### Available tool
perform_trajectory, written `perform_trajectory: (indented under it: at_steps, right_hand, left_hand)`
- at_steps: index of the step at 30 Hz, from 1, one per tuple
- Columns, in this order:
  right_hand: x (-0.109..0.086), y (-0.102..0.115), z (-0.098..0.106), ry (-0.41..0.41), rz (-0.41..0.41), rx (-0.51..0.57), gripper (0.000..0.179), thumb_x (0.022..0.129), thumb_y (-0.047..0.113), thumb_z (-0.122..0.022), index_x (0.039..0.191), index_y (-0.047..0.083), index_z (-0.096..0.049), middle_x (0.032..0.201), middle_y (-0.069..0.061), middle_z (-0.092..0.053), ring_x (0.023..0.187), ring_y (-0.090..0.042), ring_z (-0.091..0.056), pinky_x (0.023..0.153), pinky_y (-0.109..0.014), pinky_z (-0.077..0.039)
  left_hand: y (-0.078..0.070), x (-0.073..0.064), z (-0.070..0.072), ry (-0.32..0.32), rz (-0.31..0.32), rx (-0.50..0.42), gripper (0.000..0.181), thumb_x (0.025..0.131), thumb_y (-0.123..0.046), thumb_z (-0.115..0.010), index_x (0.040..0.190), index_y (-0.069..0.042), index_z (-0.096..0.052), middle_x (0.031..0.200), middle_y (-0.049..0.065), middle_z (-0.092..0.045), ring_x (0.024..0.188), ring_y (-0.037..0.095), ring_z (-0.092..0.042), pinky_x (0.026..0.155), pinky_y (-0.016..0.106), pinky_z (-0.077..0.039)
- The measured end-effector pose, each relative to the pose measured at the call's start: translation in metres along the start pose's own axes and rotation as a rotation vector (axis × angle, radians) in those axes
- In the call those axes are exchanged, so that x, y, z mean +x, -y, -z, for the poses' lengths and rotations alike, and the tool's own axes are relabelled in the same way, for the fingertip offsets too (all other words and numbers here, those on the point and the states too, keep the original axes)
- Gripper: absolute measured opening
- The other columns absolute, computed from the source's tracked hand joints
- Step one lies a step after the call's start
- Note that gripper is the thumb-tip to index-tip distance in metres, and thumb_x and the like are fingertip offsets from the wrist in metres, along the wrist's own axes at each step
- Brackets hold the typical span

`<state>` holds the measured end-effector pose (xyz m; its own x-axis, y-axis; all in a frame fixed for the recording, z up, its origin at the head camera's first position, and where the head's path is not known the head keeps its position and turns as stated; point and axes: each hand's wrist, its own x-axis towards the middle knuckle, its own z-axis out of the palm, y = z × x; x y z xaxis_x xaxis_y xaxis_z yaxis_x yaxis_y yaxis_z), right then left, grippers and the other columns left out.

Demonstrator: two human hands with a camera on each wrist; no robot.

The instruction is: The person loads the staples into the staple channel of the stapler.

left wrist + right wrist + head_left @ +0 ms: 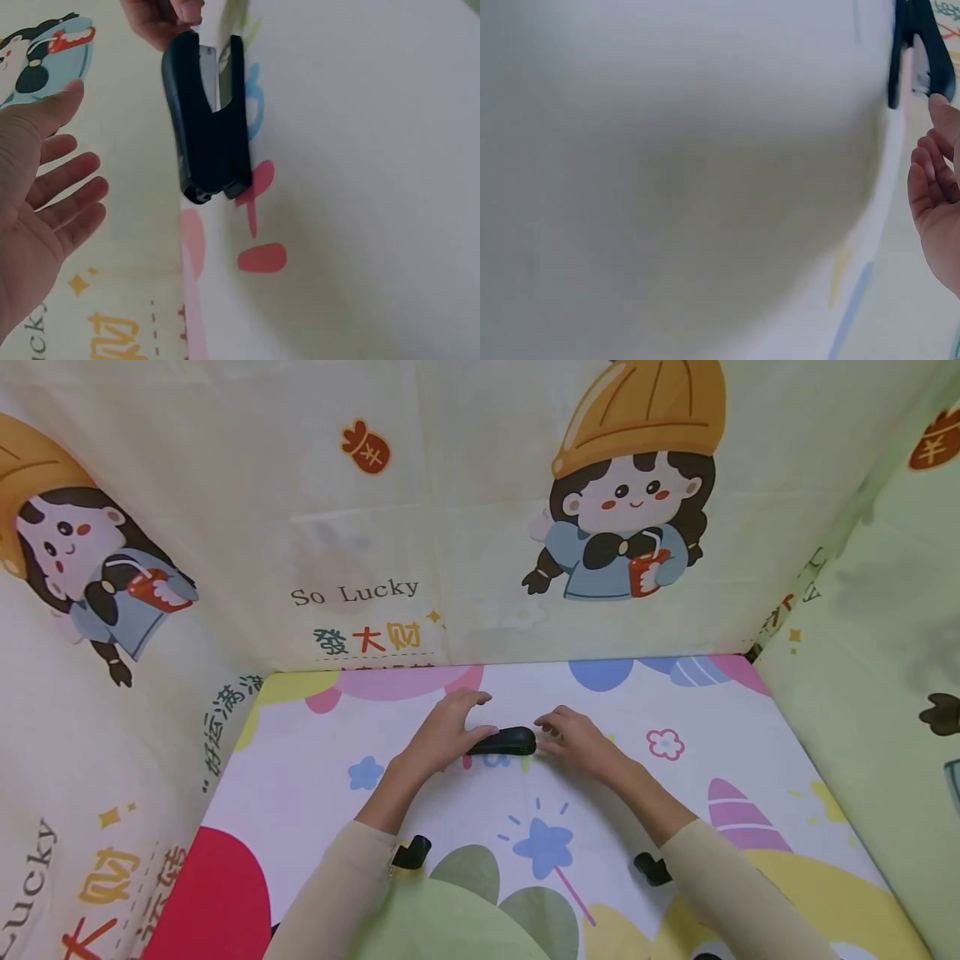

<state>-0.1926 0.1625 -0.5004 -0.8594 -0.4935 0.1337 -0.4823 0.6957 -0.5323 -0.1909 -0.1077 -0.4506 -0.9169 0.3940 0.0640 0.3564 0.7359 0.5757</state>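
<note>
A dark stapler stands on the patterned tabletop, its long side facing me. In the left wrist view the stapler shows its jaws spread apart, with a metal strip between the two arms. My left hand is at its left end, thumb and fingers spread; in the left wrist view this hand is apart from the stapler with nothing in it. At the stapler's other end is my right hand, fingers loosely bent. The right wrist view puts the right hand's thumb tip right at the end of the stapler's upper arm.
The table covering carries printed stars, flowers and coloured shapes. Cream printed cloth walls enclose the table at the back and both sides. Beneath each forearm a small black piece juts from the sleeve.
</note>
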Motion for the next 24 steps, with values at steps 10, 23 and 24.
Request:
perform_trajectory:
  at_steps: [10, 23, 24]
  right_hand:
    - [-0.014, -0.003, 0.029, -0.098, 0.035, -0.084, 0.039, 0.093, 0.016, -0.077, 0.127, -0.001, -0.067, 0.125, -0.018, -0.067, 0.120, -0.037, -0.061, 0.106, -0.054, -0.051]
    - [-0.037, -0.017, 0.063, -0.346, 0.071, -0.367, 0.046, 0.089, 0.015, -0.079, 0.129, -0.004, -0.063, 0.134, -0.025, -0.062, 0.122, -0.045, -0.059, 0.104, -0.059, -0.050]
    - [-0.038, -0.019, 0.064, -0.366, 0.081, -0.390, 0.047, 0.089, 0.014, -0.079, 0.129, -0.005, -0.063, 0.134, -0.026, -0.061, 0.122, -0.046, -0.059, 0.104, -0.059, -0.050]
  left_hand:
    - [0.015, -0.021, 0.024, -0.092, 0.020, 0.119, 0.066, 0.095, -0.038, -0.075, 0.150, -0.010, -0.051, 0.150, 0.011, -0.054, 0.141, 0.031, -0.049, 0.115, 0.049, -0.047]
    - [0.049, -0.040, 0.029, -0.128, 0.072, 0.383, 0.080, 0.098, -0.051, -0.065, 0.159, -0.008, -0.037, 0.165, 0.020, -0.033, 0.154, 0.039, -0.029, 0.126, 0.055, -0.027]
    - [0.050, -0.042, 0.029, -0.128, 0.076, 0.397, 0.080, 0.098, -0.051, -0.064, 0.160, -0.008, -0.036, 0.166, 0.020, -0.032, 0.155, 0.039, -0.027, 0.127, 0.057, -0.025]
